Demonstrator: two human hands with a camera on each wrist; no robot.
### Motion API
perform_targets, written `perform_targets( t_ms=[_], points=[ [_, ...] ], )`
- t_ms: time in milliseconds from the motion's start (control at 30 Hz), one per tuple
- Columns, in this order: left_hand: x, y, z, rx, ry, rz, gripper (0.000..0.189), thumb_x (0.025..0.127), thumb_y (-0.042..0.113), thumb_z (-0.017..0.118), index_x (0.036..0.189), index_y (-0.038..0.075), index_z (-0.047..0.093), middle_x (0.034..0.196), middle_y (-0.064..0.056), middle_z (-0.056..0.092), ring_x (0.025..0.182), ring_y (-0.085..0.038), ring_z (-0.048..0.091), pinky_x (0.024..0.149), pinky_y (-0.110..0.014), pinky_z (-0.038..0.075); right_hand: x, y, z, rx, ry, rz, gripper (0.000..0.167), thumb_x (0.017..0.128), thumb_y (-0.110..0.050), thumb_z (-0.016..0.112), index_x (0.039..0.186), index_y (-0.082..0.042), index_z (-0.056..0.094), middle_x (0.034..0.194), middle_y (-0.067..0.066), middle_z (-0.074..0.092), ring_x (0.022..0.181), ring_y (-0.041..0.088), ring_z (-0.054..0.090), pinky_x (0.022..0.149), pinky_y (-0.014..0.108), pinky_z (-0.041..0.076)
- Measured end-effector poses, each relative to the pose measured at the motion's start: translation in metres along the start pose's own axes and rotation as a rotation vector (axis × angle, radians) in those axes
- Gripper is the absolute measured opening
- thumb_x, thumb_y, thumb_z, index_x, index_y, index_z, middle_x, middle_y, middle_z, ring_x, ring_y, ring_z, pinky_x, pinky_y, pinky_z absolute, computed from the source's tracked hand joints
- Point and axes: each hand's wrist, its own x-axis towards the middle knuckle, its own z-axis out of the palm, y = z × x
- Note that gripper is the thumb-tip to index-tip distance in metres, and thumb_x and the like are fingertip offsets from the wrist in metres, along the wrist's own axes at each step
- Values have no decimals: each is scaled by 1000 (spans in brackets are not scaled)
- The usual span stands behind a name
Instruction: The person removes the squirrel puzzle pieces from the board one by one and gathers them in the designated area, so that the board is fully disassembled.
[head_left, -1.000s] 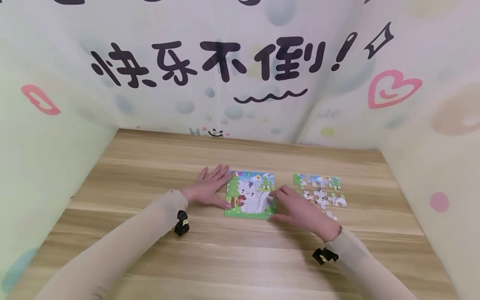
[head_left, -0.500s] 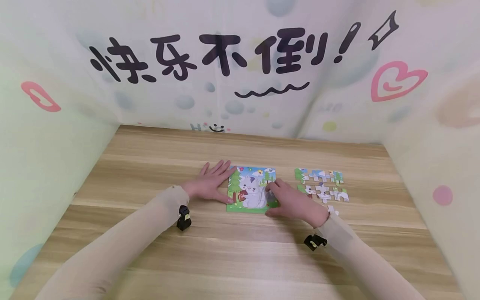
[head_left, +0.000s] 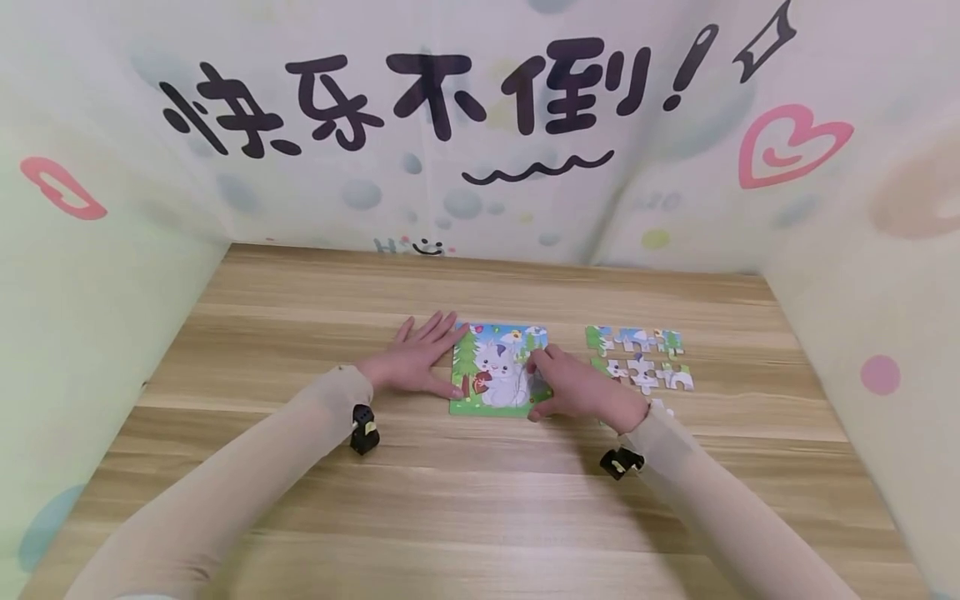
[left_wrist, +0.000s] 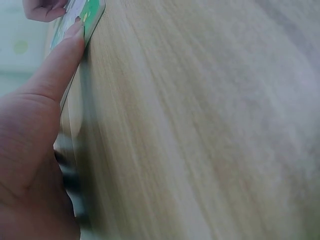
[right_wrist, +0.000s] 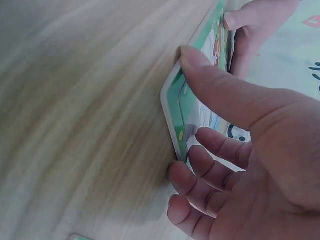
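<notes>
A square jigsaw puzzle [head_left: 497,398], showing a white squirrel among green trees, lies on the table. My left hand [head_left: 411,365] is spread flat along its left side, with the thumb [left_wrist: 57,65] straight and its tip on the board. On the opposite side, my right hand [head_left: 581,385] grips the near right corner. Its thumb [right_wrist: 220,85] reaches over the near edge, while the curled index finger [right_wrist: 220,143] touches the picture and the other fingers bend at the right edge. Part of the puzzle's right side is hidden beneath the right hand.
Loose puzzle pieces [head_left: 642,374] lie in rows on the right, partly hidden behind the right forearm. The wooden table [head_left: 450,508] is bounded by a printed cloth backdrop [head_left: 525,217] behind and light panels at both sides.
My right hand has moved left from the puzzle's right edge onto its near right corner, fingers bending over it. The left hand has stayed in place; the head view has tilted slightly.
</notes>
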Motion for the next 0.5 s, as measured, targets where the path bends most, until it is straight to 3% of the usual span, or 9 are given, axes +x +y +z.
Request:
perform_targets(
  t_ms=[200, 500],
  points=[
    [-1, -2, 1, -1, 24, 12, 113, 90, 62, 72, 169, 16, 5, 175, -11, -8, 161, -33, -12, 123, -62, -13, -2, 0, 3, -10, 24, -26, 63, 86, -30, 87, 130, 1, 54, 111, 11, 53, 91, 20, 54, 82, 37, 53],
    [-2, 0, 0, -8, 11, 9, 114, 90, 63, 72, 169, 17, 4, 175, -11, -10, 160, -31, -13, 124, -62, -14, -5, -2, 6, -24, 66, -41, 67, 83, -29, 89, 130, 1, 52, 113, 9, 57, 94, 19, 59, 83, 35, 56]
  ],
)
